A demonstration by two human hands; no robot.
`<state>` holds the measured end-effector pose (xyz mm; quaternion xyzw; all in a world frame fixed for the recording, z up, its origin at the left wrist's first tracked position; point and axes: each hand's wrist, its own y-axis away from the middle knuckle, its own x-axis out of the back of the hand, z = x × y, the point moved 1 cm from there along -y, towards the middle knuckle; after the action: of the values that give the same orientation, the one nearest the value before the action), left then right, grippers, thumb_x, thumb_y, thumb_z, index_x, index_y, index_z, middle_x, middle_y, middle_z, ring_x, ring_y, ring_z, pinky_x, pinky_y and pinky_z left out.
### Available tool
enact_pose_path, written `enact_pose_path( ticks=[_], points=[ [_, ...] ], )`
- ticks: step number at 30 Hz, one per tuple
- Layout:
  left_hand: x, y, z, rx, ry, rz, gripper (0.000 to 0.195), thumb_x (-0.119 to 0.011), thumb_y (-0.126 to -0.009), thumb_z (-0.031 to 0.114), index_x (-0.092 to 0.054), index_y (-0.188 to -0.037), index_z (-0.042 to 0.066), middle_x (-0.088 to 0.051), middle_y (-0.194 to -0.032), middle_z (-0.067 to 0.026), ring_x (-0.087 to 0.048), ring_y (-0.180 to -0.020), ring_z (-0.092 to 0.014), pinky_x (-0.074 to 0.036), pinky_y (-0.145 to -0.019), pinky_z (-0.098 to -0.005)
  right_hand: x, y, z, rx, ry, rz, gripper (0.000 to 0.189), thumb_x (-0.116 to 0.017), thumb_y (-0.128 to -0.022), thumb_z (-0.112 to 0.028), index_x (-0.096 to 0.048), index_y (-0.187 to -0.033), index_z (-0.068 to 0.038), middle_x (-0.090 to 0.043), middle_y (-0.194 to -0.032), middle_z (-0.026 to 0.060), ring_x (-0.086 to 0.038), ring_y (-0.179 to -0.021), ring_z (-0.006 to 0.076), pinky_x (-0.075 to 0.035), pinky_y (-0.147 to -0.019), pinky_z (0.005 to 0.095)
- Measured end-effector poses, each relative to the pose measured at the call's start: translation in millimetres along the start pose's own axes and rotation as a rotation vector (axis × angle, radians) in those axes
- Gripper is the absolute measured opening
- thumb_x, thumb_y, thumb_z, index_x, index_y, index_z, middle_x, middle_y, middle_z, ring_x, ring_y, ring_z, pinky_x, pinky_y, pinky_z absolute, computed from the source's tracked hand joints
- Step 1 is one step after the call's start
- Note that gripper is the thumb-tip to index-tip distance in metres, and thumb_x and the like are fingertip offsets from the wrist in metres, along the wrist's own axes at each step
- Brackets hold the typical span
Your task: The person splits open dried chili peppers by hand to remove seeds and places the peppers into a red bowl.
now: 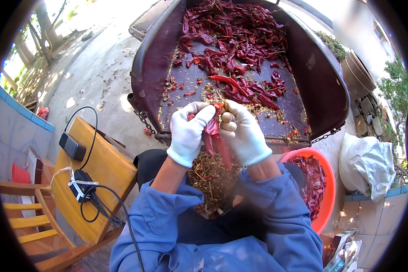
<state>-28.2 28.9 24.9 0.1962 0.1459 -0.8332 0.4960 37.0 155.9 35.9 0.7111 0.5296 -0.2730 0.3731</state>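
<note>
My left hand (187, 132), in a white knit glove, grips red dried chili peppers (212, 128) between thumb and fingers; their pointed ends hang down. At the stem end of one pepper, the thumb and fingertips of my right hand (244, 131) pinch; that glove's fingertips are stained brown. Below both hands, between my legs, lies a heap of stems and chili scraps (212, 180). Just ahead is the dark red cargo bed (199, 57) of a cart, holding a pile of dried chilies (238, 30). One brighter long chili (229, 81) lies nearer me among scattered seeds.
An orange-red plastic basin (329, 200) of chilies stands by my right leg. Beyond it sits a white woven sack (365, 163). On my left, a wooden chair (98, 153) carries black electronic boxes (81, 182) with a cable (127, 207) running to me. Chains (144, 120) flank the bed's edge.
</note>
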Motion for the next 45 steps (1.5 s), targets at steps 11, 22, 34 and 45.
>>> enact_pose_path(
  ticks=[11,22,34,45],
  points=[
    [37.3,-7.4,10.3,0.125,0.376,-0.043,0.023,-0.052,-0.102,0.023,-0.063,-0.106,0.003,-0.067,-0.099,-0.0100,-0.061,-0.071,-0.016,-0.049,-0.052,-0.0281,4.8,-8.6,-34.2,0.341,0.736,0.218,0.027,-0.062,-0.099,-0.029,-0.070,-0.097,-0.003,-0.065,-0.073,0.0010,-0.059,-0.059,0.0073,-0.047,-0.053,0.0213],
    [50.9,-13.1,13.4,0.241,0.795,-0.135,0.031,-0.048,-0.103,0.023,-0.061,-0.117,-0.001,-0.068,-0.117,-0.0146,-0.069,-0.103,-0.025,-0.047,-0.041,-0.0250,40.8,-61.0,-7.4,1.117,2.138,0.116,0.027,-0.075,-0.075,-0.016,-0.071,-0.102,-0.014,-0.066,-0.095,0.0072,-0.062,-0.096,0.0301,-0.049,-0.080,0.0442],
    [26.0,-7.1,26.0,0.142,0.258,0.024,0.022,-0.061,-0.098,0.013,-0.066,-0.117,0.003,-0.066,-0.083,-0.0009,-0.060,-0.061,-0.006,-0.044,-0.042,-0.0206,28.6,-45.7,-27.8,0.634,1.340,0.164,0.018,-0.070,-0.092,-0.022,-0.067,-0.097,-0.005,-0.069,-0.091,0.0095,-0.067,-0.074,0.0181,-0.053,-0.060,0.0301],
    [0.2,5.8,16.3,-0.581,-1.005,-0.258,0.037,-0.075,-0.082,0.008,-0.071,-0.119,0.007,-0.070,-0.085,-0.0115,-0.067,-0.070,-0.020,-0.053,-0.066,-0.0300,16.2,12.3,-40.0,0.002,0.736,-0.050,0.024,-0.059,-0.101,-0.027,-0.061,-0.105,-0.003,-0.063,-0.080,0.0006,-0.049,-0.055,0.0017,-0.037,-0.044,0.0175]
  ],
)
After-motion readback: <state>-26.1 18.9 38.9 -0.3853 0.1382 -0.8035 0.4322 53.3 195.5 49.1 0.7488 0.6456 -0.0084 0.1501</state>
